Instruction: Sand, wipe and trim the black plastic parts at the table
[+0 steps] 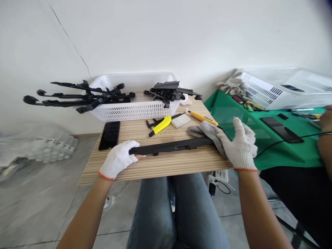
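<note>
Black plastic strip (pixel 171 146), long and narrow with a small slot and a tab below, lies crosswise above the front of the wood-grain table (pixel 155 168). Left hand (pixel 119 158), white knit glove with orange cuff edge, is closed on its left end; a bare fingertip pokes out under the strip. Right end runs into a fuzzy grey cloth (pixel 210 133), so its tip is hidden. Right hand (pixel 240 147), same glove type, is beside that cloth: thumb up, fingers loosely bent. Can't tell whether it grips cloth or strip; contact side hidden.

Behind: white perforated basket (pixel 135 112), tangled black clipped parts (pixel 97 98) overhanging its left side; hard to separate one from another. Yellow ribbed cutter (pixel 161 126) partly covers a dark caliper-like tool (pixel 149 123). Glossy phone (pixel 109 136) at left. On the right, green sheet (pixel 246 131); a co-worker's arm (pixel 325 141) cut off by the frame.
</note>
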A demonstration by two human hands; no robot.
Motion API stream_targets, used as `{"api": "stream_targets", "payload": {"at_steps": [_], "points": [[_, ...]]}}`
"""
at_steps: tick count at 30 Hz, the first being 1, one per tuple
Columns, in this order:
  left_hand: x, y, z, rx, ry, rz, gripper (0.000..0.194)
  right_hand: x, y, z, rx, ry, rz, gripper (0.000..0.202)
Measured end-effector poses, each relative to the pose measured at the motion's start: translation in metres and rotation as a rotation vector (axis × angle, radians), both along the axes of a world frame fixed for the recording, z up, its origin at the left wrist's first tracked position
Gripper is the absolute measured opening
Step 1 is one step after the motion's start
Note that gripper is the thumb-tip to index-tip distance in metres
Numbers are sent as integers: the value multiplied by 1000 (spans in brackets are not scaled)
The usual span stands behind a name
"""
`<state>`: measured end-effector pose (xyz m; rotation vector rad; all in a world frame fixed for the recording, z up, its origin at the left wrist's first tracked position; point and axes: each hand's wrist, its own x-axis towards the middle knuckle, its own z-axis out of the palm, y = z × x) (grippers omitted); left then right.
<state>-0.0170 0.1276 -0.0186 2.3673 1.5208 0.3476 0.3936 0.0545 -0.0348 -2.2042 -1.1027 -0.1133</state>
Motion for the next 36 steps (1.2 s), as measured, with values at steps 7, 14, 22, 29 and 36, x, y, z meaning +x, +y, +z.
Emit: {"api": "stream_targets", "payload": {"at_steps": [7,14,22,29,36], "points": [[4,-2,6,-22,106,46,34,-4,-7,3,-225,-120,464,53],[7,-3,9,-6,152,22,31,7,-5,14,-210,49,493,45],[4,-1,9,14,128,-2,34,6,1,24,-153,325,493,32],[3,-3,11,55,47,90,24,0,-7,38,64,615,323,39],[-1,0,11,57,10,113,23,2,0,35,354,457,123,39]]}}
